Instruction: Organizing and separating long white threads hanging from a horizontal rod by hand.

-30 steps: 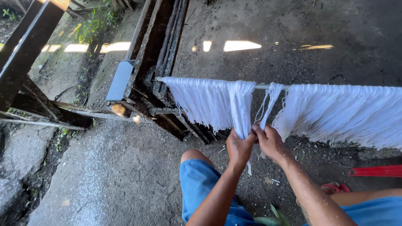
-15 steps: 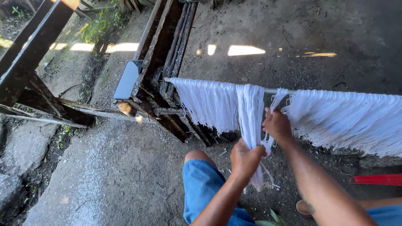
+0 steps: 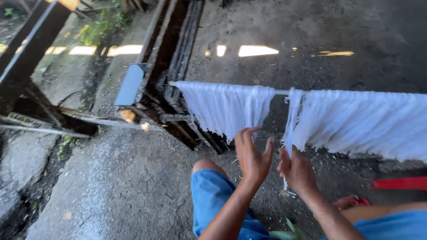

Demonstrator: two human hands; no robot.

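head | left hand (image 3: 252,156) grip apart | right hand (image 3: 298,171) grip clamped on white strands (image 3: 291,120)

white strands (image 3: 356,122) run off the right edge, red thing (image 3: 400,183) cut off too, hands kinda blurry.

Thin horizontal pole (image 3: 281,92) draped with white strands (image 3: 356,120) in two hanging curtains. Below, rough concrete floor (image 3: 111,191), dark and littered, bearing weathered wooden beams (image 3: 173,66) and a red strip (image 3: 400,183).
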